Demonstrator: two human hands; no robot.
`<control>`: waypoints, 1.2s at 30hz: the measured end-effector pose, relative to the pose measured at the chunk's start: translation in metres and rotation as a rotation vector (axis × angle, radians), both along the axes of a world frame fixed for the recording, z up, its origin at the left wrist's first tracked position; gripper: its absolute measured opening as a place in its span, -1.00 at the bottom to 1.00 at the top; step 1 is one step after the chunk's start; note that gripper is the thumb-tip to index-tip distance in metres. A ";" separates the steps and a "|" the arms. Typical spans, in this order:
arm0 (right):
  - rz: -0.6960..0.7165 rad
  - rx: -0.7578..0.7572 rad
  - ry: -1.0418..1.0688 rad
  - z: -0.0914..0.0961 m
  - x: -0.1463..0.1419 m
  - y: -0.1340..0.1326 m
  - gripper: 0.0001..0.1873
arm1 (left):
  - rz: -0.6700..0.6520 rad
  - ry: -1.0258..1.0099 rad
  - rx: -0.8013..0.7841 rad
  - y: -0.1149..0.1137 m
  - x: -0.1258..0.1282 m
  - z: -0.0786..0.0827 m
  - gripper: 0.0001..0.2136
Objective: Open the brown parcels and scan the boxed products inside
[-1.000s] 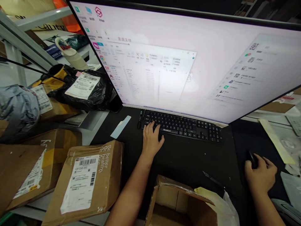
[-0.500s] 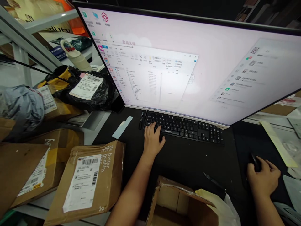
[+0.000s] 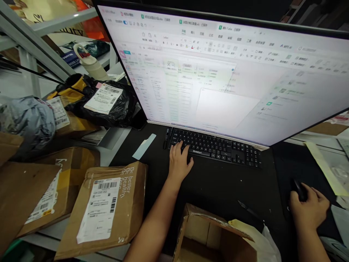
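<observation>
My left hand (image 3: 179,162) rests at the left end of a black keyboard (image 3: 215,147), fingers spread, fingertips on the lower keys. At the right, my right hand (image 3: 309,205) is wrapped round a black computer mouse (image 3: 299,189) on a dark mouse pad (image 3: 289,163). Behind the keyboard stands a large monitor (image 3: 169,109). Its screen shows a spreadsheet window blended with a file window and a chat list; most of the text is too blurred to read.
An open cardboard box (image 3: 188,233) stands at the front edge, beside a craft knife (image 3: 249,210). Taped parcels (image 3: 131,203) with labels and a black plastic-wrapped package (image 3: 122,105) are on the left. A pale blue strip (image 3: 144,146) lies left of the keyboard.
On the screen, a spreadsheet window has appeared over the desktop and file window. The whole view has shifted slightly. Both hands keep their places on the keyboard and mouse.
</observation>
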State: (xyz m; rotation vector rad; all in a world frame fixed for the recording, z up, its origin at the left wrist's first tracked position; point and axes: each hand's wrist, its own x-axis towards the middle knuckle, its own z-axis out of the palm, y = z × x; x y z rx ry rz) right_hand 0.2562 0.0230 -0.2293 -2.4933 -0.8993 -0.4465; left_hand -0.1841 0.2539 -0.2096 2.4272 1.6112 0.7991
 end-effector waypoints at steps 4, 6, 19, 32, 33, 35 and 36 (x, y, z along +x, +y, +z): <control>-0.003 -0.002 0.006 0.002 -0.002 0.000 -0.39 | 0.000 0.000 -0.003 -0.001 -0.001 0.000 -0.53; -0.001 -0.003 0.007 0.002 -0.003 0.001 -0.39 | 0.002 -0.003 -0.003 -0.001 -0.001 0.000 -0.53; 0.026 -0.008 0.011 0.003 -0.005 0.004 -0.28 | 0.013 0.002 -0.003 0.000 0.000 0.002 -0.54; 0.069 0.034 0.018 -0.002 0.002 0.008 -0.30 | 0.004 0.022 0.046 0.003 0.001 0.000 -0.57; 0.064 0.032 0.018 -0.001 0.002 0.008 -0.30 | 0.003 0.022 0.048 0.004 0.001 0.000 -0.57; 0.052 0.024 0.022 -0.001 0.002 0.007 -0.31 | 0.007 0.020 0.049 0.003 0.002 -0.001 -0.58; 0.048 0.018 0.026 -0.001 0.002 0.007 -0.31 | 0.011 0.019 0.047 0.003 0.002 -0.001 -0.58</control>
